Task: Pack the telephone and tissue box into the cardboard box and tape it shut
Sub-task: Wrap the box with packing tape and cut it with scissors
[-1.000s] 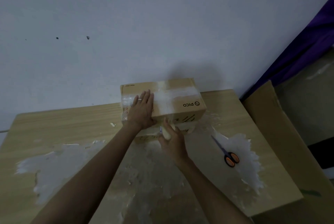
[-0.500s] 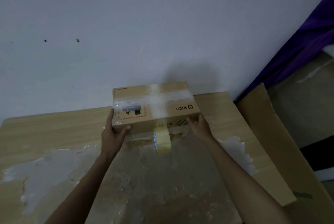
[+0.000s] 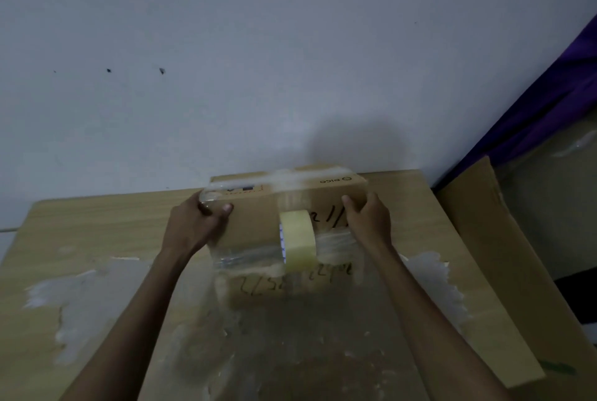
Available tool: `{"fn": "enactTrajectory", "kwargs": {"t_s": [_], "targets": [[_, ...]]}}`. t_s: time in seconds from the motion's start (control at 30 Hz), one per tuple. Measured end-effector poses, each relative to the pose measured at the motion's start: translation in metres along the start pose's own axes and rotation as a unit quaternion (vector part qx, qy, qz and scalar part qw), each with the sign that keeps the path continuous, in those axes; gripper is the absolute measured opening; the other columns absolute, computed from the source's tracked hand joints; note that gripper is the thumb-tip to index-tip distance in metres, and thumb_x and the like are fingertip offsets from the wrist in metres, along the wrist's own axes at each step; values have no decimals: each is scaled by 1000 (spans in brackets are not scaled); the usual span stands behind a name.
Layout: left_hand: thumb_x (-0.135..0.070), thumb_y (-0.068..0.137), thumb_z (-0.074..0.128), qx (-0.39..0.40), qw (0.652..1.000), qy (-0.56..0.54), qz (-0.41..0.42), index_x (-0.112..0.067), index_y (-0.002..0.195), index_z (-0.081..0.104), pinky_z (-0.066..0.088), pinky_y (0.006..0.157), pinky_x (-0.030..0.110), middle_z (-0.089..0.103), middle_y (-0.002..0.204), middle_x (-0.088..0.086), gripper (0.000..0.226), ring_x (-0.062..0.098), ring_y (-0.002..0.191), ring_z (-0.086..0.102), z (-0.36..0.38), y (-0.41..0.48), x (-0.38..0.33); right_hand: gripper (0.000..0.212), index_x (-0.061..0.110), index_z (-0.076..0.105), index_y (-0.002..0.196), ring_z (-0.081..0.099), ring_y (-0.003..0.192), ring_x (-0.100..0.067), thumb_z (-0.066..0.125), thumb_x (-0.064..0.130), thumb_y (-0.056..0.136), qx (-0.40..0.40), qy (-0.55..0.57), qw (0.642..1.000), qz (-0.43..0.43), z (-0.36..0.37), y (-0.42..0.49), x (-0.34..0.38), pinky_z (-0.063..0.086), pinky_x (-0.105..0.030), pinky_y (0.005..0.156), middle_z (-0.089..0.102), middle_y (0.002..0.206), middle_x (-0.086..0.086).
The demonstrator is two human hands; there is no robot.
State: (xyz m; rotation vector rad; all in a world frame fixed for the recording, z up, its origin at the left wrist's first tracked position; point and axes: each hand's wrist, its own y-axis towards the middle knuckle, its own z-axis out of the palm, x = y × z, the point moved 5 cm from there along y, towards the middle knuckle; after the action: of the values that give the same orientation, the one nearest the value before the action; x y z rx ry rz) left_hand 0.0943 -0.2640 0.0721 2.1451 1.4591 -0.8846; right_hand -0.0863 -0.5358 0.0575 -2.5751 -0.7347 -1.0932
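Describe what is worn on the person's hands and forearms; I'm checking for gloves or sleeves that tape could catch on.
Nothing worn shows in this frame. The left hand and the right hand are bare, without gloves, and both forearms are bare up to the frame edge, with no sleeves, watch or bracelet. Rings cannot be ruled out: dim light, curled fingers.

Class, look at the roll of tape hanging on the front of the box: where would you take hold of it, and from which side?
Grip the tape roll across its two flat sides, coming from the near side. It stands on edge against the box, its curved band facing the camera and a tape strip running up from it. Both the left hand and right hand grip the box's ends, so one must let go first.
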Motion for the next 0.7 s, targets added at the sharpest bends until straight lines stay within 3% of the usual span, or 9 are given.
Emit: {"fn": "enactTrajectory", "kwargs": {"t_s": [0.17,0.2,0.23,0.3,0.37,0.43,0.53,0.7], "targets": [[-44,84,62,24,997,42,-62,-5,82,52,42,72,37,66,97,24,40,39,97,61,9,8,-2,60,12,37,136,58,111,-34,60,41,89,-5,-40,999,-22,-1,5,2,49,-46,89,59,125,-14],[-43,83,62,20,997,30,-67,-4,89,52,44,75,39,66,101,25,41,40,101,60,12,11,-5,69,15,30,142,56,113,-34,63,42,87,6,-40,999,-27,2,6,0,49,-47,90,57,128,-13],[-40,83,65,20,997,13,-72,0,108,50,45,82,40,64,107,26,50,41,106,59,18,13,-5,82,18,22,148,53,117,-34,66,42,84,23,-44,998,-31,7,8,-3,48,-47,91,53,132,-13],[-35,77,73,26,998,-13,-60,2,143,15,44,91,43,59,118,26,96,42,113,55,30,18,-8,98,21,8,153,44,122,-37,72,38,81,60,-68,995,-38,18,13,-8,43,-45,96,44,135,-18],[-33,70,80,32,998,-20,-41,-6,147,-9,44,96,50,48,130,29,120,44,117,50,45,20,-10,99,25,4,153,39,120,-39,71,35,82,76,-85,993,-43,26,21,-9,39,-42,99,40,131,-21],[-34,71,79,20,998,-9,-55,-12,147,-7,42,98,55,37,137,30,117,47,120,46,55,25,-5,90,27,11,153,37,120,-38,69,33,84,77,-79,993,-46,32,29,-5,36,-39,100,40,127,-21],[-38,70,76,12,998,-8,-55,-15,146,8,45,96,54,42,136,25,104,45,119,48,65,40,0,74,27,27,150,34,124,-38,65,28,86,87,-77,992,-41,41,45,-6,33,-36,103,41,128,-22],[-30,76,75,56,996,-15,-63,-11,149,6,41,102,48,35,147,21,102,40,130,41,83,68,7,65,27,34,147,34,125,-36,61,24,88,103,-97,989,-36,54,68,-10,34,-34,101,42,132,-23]]}}
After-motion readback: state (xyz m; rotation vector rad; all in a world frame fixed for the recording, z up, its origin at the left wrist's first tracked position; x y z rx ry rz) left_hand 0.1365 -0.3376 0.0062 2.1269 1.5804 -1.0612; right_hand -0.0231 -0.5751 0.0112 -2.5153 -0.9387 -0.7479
